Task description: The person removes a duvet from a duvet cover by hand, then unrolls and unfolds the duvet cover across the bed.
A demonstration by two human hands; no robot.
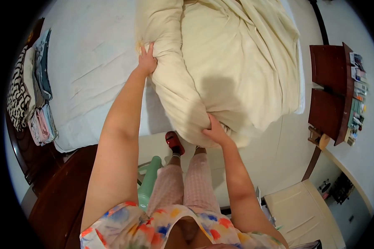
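A cream comforter [237, 62] lies over the right part of the bed, with a thick folded roll along its left side. My left hand [147, 61] grips the outer left edge of that roll, fingers partly sunk in the fabric. Lower down, my right hand [216, 130] is closed on the comforter's near end, where the cloth hangs past the mattress; some fingertips are hidden in the folds. Bare white sheet [99, 62] shows to the left of the roll.
Folded clothes [41, 124] are stacked along the bed's left side. A green cylindrical object [150, 182] stands by my legs, near a red slipper [174, 143]. Dark wooden cabinet [330, 95] with small items stands at right. A cream door [303, 216] is at lower right.
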